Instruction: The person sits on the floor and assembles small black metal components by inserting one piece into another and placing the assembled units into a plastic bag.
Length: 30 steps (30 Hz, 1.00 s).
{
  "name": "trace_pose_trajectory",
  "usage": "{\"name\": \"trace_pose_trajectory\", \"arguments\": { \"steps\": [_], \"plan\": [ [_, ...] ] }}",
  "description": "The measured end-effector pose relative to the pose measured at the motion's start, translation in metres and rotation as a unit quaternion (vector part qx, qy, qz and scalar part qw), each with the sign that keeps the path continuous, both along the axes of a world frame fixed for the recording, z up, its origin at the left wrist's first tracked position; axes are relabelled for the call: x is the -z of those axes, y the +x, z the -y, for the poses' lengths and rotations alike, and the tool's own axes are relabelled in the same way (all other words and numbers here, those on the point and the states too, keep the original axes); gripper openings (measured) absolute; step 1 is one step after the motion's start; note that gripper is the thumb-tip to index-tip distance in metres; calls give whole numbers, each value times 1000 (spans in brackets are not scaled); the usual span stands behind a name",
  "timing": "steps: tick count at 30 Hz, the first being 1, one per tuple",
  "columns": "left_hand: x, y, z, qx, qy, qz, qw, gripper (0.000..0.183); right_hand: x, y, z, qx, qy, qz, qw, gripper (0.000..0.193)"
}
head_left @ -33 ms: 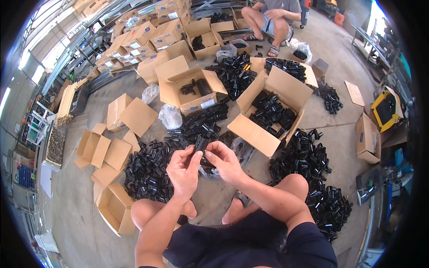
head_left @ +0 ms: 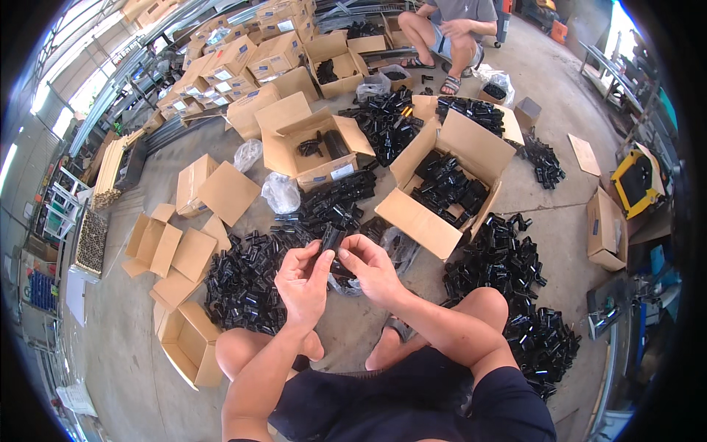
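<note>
Between my fingertips, above the floor, is a short black tubular fitting (head_left: 333, 239). My left hand (head_left: 302, 286) pinches it from the left with thumb and fingers. On its other side my right hand (head_left: 374, 272) closes thumb and fingers at the lower right end; what exactly those fingertips press on is partly hidden. A heap of similar black fittings (head_left: 247, 283) lies beyond and left of my left hand. Another black heap (head_left: 497, 269) spreads to the right of my right forearm. Ahead of my hands stands an open cardboard box (head_left: 421, 227) filled with black parts.
A second open carton (head_left: 317, 175) holds a few black pieces. Clear plastic bags (head_left: 280, 193) lie beside it. Empty cartons (head_left: 193, 346) sit at the left. Stacked boxes (head_left: 228, 62) fill the back left. Another person (head_left: 453, 40) sits at the far side.
</note>
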<state>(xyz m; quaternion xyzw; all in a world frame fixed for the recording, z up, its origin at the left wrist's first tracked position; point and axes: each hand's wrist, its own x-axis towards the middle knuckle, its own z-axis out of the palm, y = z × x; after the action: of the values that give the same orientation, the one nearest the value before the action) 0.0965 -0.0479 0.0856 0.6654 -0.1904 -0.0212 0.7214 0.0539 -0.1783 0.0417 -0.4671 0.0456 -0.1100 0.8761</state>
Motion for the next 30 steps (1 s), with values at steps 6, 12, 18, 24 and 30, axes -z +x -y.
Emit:
{"name": "trace_pose_trajectory", "arguments": {
  "steps": [6,12,18,24,30],
  "plan": [
    [-3,-1,4,-3,-28,1,1000,17,-7,-1,-4,6,33,12,999,20],
    [-2,-1,4,3,-34,0,999,16,-8,-2,-1,-14,39,4,999,21],
    [0,0,4,2,-31,2,1000,18,2,0,4,-42,44,6,998,21],
    [-4,-1,4,3,-26,-8,1000,18,-4,-1,4,-29,30,-5,999,18],
    [0,1,5,-3,-38,12,999,17,-7,-3,2,-16,15,-4,1000,16]
  ]
}}
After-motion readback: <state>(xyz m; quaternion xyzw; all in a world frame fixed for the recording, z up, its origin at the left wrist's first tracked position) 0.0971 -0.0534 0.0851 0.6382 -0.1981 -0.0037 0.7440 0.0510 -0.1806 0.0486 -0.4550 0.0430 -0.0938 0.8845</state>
